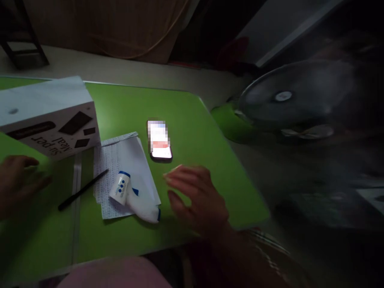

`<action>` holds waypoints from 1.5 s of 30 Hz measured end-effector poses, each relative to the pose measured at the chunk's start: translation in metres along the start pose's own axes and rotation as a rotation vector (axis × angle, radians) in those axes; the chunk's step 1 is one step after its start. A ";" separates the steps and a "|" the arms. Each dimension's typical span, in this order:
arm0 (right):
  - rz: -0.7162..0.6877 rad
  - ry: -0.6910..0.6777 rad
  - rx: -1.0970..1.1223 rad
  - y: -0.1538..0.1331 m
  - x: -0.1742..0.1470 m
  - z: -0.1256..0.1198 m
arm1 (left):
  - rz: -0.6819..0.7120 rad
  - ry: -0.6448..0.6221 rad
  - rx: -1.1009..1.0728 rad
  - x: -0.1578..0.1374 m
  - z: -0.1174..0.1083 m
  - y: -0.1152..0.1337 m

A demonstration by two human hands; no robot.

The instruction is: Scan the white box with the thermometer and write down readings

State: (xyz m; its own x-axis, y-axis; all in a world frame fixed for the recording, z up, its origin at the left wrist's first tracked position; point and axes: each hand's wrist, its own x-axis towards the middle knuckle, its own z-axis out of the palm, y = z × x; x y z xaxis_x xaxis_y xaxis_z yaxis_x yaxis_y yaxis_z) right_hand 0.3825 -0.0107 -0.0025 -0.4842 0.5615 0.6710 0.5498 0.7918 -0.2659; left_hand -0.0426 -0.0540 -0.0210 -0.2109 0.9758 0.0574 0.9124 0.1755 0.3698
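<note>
A white carton [87,94] printed with upside-down "Super Meal" lettering and dark chocolate-like shapes stands at the far left of a green tabletop [204,132], cut off by the left side of the view; its inside is hidden, so any contents cannot be told. Right beside its near right corner lie sheets of paper [139,160], the left one covered in small text. A white and blue infrared thermometer [121,190] lies on them, its handle end reaching past the paper's near right corner. A black pen [81,194] slants across the tabletop's metal seam [75,232], its far tip over the paper's left part. To the right of the paper, a smartphone [162,153] lies with its screen lit, partly pixelated. The right hand [195,196] is half curled, a gap between thumb and fingers, holding nothing, just right of the thermometer. The left hand [19,182], blurred and cropped, has loosely parted fingers near the carton's near side, with nothing visible in its grasp. Bare green surface extends from the smartphone to the far and right edges; beyond the right edge, a round, fan-like object [261,98] stands in shadow.
</note>
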 end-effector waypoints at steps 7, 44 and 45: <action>-0.040 -0.236 0.086 -0.044 -0.009 0.035 | 0.242 -0.336 0.220 -0.040 0.001 0.079; -0.177 0.029 -0.092 -0.029 0.003 0.062 | 0.349 -0.238 -0.130 -0.042 0.026 0.102; -0.229 0.010 -0.048 -0.041 0.005 0.059 | 0.378 -0.230 -0.222 -0.045 0.026 0.108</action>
State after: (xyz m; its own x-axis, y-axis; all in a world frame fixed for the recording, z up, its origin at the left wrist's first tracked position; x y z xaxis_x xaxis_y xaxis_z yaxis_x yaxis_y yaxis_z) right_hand 0.3173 -0.0259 -0.0292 -0.5938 0.3657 0.7167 0.4583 0.8858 -0.0723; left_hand 0.0747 -0.0753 -0.0075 0.2261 0.9737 0.0287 0.8082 -0.2040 0.5525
